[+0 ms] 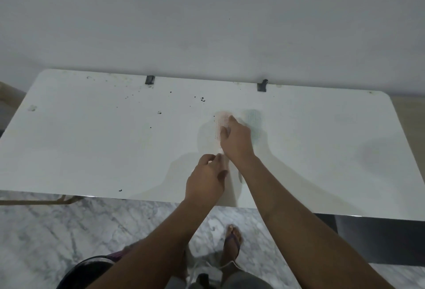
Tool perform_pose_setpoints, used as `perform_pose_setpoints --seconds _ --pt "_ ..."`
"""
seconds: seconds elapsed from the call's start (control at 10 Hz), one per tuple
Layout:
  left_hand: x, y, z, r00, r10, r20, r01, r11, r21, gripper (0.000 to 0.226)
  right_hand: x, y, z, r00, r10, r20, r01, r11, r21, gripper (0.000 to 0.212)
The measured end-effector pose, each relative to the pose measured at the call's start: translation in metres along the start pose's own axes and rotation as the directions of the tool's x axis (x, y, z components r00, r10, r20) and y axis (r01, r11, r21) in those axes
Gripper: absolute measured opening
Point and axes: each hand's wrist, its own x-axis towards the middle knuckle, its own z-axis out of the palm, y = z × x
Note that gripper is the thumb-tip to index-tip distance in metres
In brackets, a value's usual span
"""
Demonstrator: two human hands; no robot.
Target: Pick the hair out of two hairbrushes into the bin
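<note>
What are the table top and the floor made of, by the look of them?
Table: a smooth white top, probably laminate or plastic. It shows a soft sheen, rounded corners and dark specks lying on the surface.
Floor: polished marble or marble-look tile, grey veins running through white. The picture cannot settle which.

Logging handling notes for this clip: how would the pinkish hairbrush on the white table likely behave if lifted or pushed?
The pinkish hairbrush is washed out and blurred, so this is tentative. It lies flat on the table, so it probably slides rather than rolls. It looks slim beside the right hand resting on it, so likely light. Rows of bristle dots suggest a rigid pad, not floppy.
</note>
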Motion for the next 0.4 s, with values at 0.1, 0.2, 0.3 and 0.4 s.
perform_pose_setpoints --seconds 0.1,0.2,0.3,0.4 --pt "-0.0006 -0.0025 -0.0004 1.0 -0.013 -0.003 0.013 0.999 -0.038 0.041 0.0022 0.004 -0.0035 1.0 -0.003 -0.017 0.003 1.0 0.012 0.031" --pt "-0.0019 -0.003 -0.0011 1.0 -0.028 0.006 0.028 0.998 -0.054 0.042 0.0026 0.0077 -0.0039 1.0 0.003 -0.022 -0.002 1.0 0.025 0.03" --pt "-0.0029 -0.0022 -0.0008 1.0 -0.026 -0.018 0.024 0.996 -0.083 0.04 0.0031 0.0081 -0.0054 1.0 -0.016 -0.019 0.017 0.999 0.033 0.045" --pt "-0.0063 -0.0037 -0.0025 0.997 -0.065 -0.045 0.058 0.985 -0.16 0.037 -0.0033 0.0077 -0.0104 0.999 0.035 -0.023 -0.033 0.993 0.114 0.056"
